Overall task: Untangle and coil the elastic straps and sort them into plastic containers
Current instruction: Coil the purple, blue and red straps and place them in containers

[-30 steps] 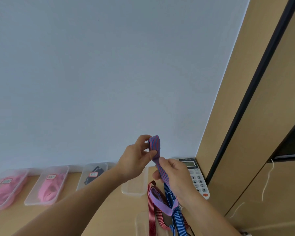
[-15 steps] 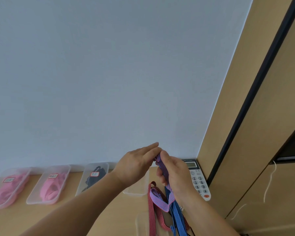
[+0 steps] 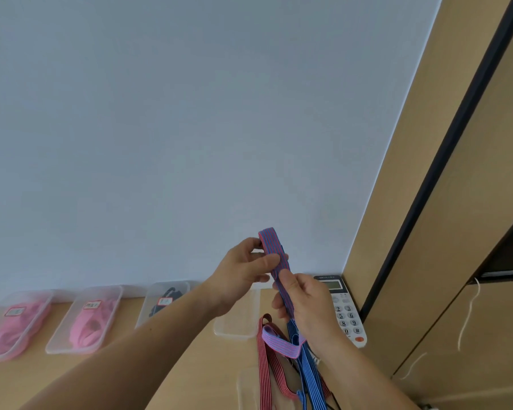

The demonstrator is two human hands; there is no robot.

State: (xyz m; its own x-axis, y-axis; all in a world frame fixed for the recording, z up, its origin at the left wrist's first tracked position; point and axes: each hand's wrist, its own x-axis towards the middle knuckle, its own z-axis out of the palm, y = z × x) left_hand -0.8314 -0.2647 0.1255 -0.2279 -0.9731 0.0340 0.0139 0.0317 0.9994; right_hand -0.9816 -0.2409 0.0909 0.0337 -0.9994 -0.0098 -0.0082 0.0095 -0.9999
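Note:
A purple strap with red and blue stripes stands looped above the desk. My left hand pinches the loop's top between thumb and fingers. Just below it, my right hand grips the same strap, whose tail hangs down past my wrist. Under my right hand lie a red striped strap and a blue striped strap, tangled over a clear container at the bottom edge. An empty clear container sits behind my left wrist.
Along the wall stand two containers of pink straps and one with black straps, each labelled. A white desk telephone sits in the corner by a wooden cabinet. The wooden desk runs below.
Both hands have risen from the low, closed-together pose of half a second ago, and the strap loop again stands up above my left thumb.

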